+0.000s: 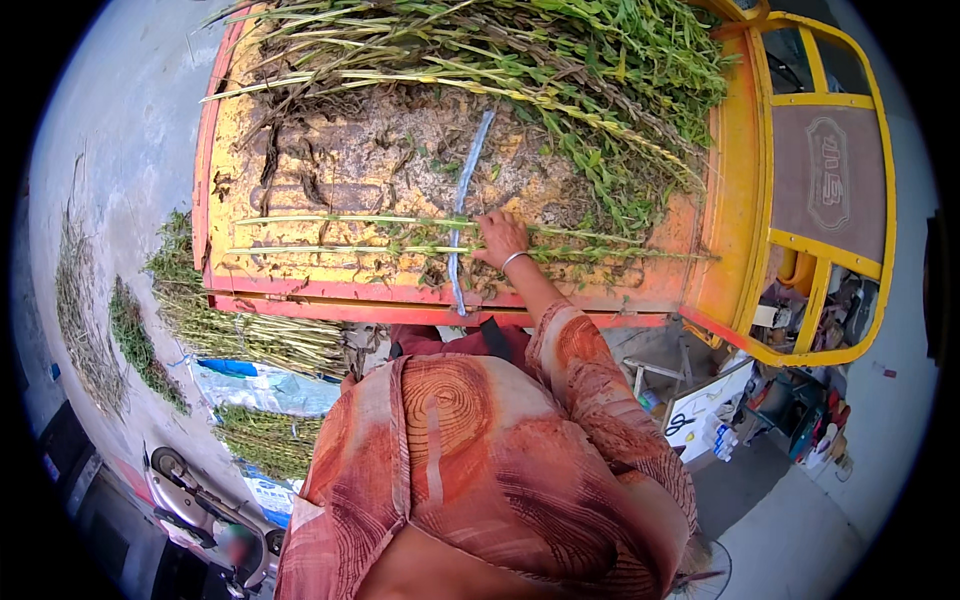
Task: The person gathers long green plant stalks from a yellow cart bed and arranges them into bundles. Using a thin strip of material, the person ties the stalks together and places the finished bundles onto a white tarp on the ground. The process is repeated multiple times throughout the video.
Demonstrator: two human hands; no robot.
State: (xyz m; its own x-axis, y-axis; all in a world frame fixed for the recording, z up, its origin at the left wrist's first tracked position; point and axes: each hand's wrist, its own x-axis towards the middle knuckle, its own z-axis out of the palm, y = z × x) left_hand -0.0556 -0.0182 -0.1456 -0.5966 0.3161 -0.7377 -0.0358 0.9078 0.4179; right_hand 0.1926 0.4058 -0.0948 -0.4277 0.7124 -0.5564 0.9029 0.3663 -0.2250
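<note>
Green stalks | right hand fingers curled, pressing them on cart bed | left hand unseen

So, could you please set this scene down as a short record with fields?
setting: orange cart bed, outdoors on pavement
right hand: right hand rests on long green stalks lying across the bed
left hand: not in view
tie: pale blue strap runs under the stalks
pile: heaped green plants at the far end
ground: bundles of stalks beside the cart
</note>
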